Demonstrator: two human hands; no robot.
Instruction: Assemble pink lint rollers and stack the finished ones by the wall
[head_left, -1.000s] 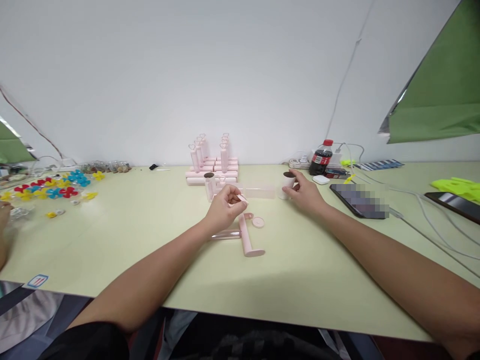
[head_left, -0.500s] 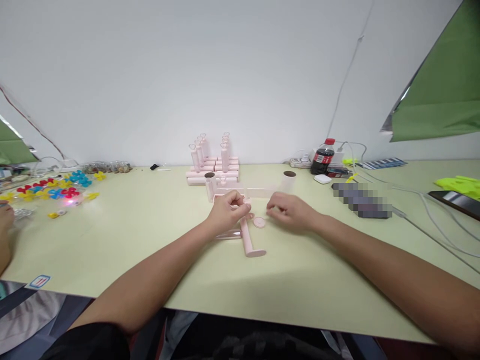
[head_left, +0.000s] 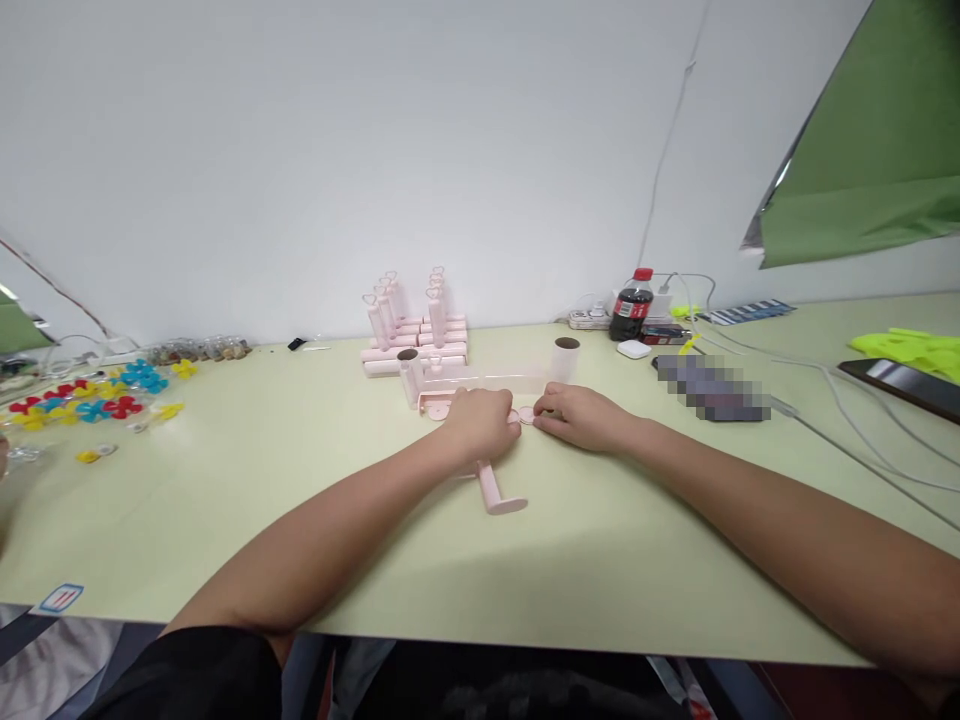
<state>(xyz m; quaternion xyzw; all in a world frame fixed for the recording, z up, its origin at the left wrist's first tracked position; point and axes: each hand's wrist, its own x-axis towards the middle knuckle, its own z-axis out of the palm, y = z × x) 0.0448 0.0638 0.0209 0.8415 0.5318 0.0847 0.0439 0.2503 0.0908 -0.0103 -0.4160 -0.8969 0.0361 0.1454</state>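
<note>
My left hand (head_left: 484, 424) is closed above the table, its fingers curled round something mostly hidden, with a sliver of pink at the fingertips. Close beside it, my right hand (head_left: 583, 416) has its fingertips pressed together on the edge of a small round pink disc (head_left: 527, 414). Below my left hand lies a pink rod with a flat oval end (head_left: 491, 492), its upper part covered by the hand. Behind both hands stretches a clear plastic strip (head_left: 495, 378) between two upright tubes, a left tube (head_left: 409, 378) and a right tube (head_left: 565, 362).
Pink cylinders with heart-shaped loops (head_left: 381, 322) stand near the wall beside lying pink tubes (head_left: 390, 364). Colourful plastic flowers (head_left: 124, 406) are at left. On the right are a cola bottle (head_left: 631, 308), a blurred dark object (head_left: 709, 390), cables and a phone (head_left: 904, 388).
My right hand has moved left onto the pink disc, and the disc sits farther back. My left hand has turned, its back now covering more of the pink parts. The view has shifted slightly.
</note>
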